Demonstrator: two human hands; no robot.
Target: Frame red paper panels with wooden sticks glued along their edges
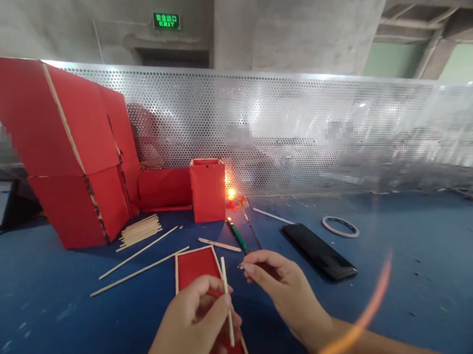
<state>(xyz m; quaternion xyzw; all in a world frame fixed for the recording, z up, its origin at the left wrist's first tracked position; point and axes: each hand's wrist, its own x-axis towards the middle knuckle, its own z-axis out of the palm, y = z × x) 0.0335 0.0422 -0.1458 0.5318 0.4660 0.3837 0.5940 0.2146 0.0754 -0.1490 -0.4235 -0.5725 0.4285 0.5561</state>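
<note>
Between the thumb and fingers of my left hand (201, 320) is a short wooden stick (228, 300), held nearly upright. Beneath that hand lies a red panel (194, 270) edged with thin wooden strips, partly covered by my fingers. To the right, my right hand (281, 286) is closed in a pinch. A tiny, shiny bit shows at its fingertips, too small to name. Just beyond the fingertips are a green-handled tool (237, 234) and a thin dark rod (250, 224). Past them burns a small flame (231, 193).
A tall red cardboard structure (84, 122) stands at left, with a red open-topped box (208, 192) near the flame. Loose sticks (139, 231) lie in a pile. A black phone (319, 251) and a tape roll (340, 227) rest at right. Perforated metal (281, 115) walls the back.
</note>
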